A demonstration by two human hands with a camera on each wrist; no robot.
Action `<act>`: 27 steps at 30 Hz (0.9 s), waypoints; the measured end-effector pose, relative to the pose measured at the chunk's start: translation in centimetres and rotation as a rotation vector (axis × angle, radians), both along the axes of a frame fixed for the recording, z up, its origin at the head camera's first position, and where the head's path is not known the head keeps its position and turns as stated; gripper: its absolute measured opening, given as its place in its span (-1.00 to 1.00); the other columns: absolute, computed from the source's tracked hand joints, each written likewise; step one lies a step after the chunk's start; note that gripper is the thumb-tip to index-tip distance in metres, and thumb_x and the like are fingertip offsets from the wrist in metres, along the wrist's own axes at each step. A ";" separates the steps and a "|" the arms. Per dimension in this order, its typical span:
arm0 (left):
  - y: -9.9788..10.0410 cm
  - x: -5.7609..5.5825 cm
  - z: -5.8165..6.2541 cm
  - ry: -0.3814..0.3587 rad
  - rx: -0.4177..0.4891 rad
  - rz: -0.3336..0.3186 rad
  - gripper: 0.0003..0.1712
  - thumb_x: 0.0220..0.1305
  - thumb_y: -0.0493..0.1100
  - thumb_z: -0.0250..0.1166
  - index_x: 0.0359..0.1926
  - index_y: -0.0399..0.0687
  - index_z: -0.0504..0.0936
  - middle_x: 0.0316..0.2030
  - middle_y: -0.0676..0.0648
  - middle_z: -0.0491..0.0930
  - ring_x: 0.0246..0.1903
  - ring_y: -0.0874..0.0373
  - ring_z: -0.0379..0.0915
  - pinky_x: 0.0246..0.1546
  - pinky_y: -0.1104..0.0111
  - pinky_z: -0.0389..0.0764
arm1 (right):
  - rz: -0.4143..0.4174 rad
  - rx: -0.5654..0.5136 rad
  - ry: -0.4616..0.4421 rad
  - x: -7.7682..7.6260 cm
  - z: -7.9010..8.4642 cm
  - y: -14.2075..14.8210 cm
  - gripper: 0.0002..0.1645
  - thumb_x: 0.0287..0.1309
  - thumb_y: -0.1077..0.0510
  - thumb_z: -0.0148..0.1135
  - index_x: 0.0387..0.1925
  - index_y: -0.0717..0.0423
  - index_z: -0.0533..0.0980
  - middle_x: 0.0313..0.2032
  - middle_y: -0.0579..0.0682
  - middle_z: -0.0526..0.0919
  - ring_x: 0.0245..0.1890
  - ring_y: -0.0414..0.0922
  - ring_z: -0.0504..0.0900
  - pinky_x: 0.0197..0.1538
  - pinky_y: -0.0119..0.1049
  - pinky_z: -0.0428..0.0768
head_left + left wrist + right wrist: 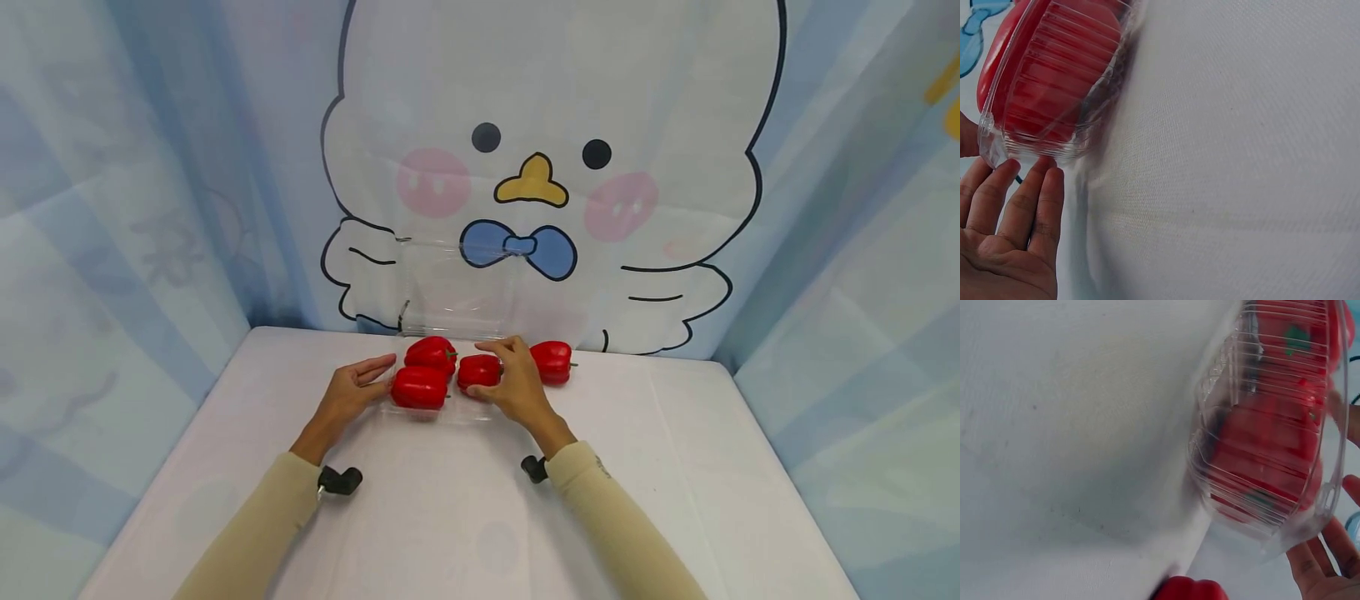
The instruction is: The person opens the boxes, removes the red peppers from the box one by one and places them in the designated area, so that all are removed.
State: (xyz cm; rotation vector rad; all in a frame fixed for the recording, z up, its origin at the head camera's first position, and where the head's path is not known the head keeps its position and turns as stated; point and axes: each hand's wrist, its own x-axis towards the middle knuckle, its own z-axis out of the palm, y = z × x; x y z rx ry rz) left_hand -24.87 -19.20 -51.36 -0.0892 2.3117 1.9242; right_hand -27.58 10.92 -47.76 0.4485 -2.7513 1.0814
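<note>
A clear plastic clamshell box (472, 414) stands near the table's back edge, its hinged lid (459, 292) raised behind it. Two red bell peppers (418, 388) lie in its left part. In the right part, my right hand (521, 387) holds another red bell pepper (478, 371) between thumb and fingers, reaching over the rim. Ribbed plastic (1260, 444) covers part of that pepper in the right wrist view. My left hand (352, 392) is at the box's left side, its fairly straight fingers (1019, 206) against the plastic wall.
One more red bell pepper (552, 362) lies on the white-covered table (637, 433), just right of the box and beside my right hand. A curtain (675, 208) with a cartoon bird rises behind the table, and blue-white curtains (112, 292) flank both sides.
</note>
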 end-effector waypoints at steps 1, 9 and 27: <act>0.0 0.0 0.0 0.001 -0.002 -0.003 -0.30 0.47 -0.08 0.39 0.55 0.02 0.44 0.53 -0.11 0.44 0.58 -0.09 0.29 0.40 0.14 0.52 | 0.004 0.013 0.000 0.0 -0.1 -0.1 -0.12 -0.06 0.05 0.75 0.35 -0.16 0.60 0.22 0.04 0.52 0.27 0.03 0.51 0.23 -0.01 0.77; -0.3 -0.1 -0.3 0.007 0.000 -0.007 -0.30 0.44 -0.05 0.42 0.54 0.05 0.47 0.51 -0.08 0.46 0.59 -0.07 0.28 0.41 0.12 0.52 | 0.026 0.111 -0.005 -0.4 -0.3 -0.6 -0.10 -0.07 0.09 0.76 0.37 -0.12 0.59 0.26 0.07 0.50 0.36 0.04 0.45 0.29 -0.01 0.73; 0.0 -0.1 0.1 -0.010 0.006 0.009 -0.32 0.45 -0.13 0.40 0.53 0.00 0.47 0.49 -0.12 0.48 0.58 -0.08 0.29 0.40 0.14 0.52 | 0.011 0.113 -0.018 -0.8 -0.7 -0.7 -0.30 -0.01 0.17 0.71 0.22 0.03 0.67 0.24 0.11 0.57 0.36 0.09 0.44 0.30 0.06 0.72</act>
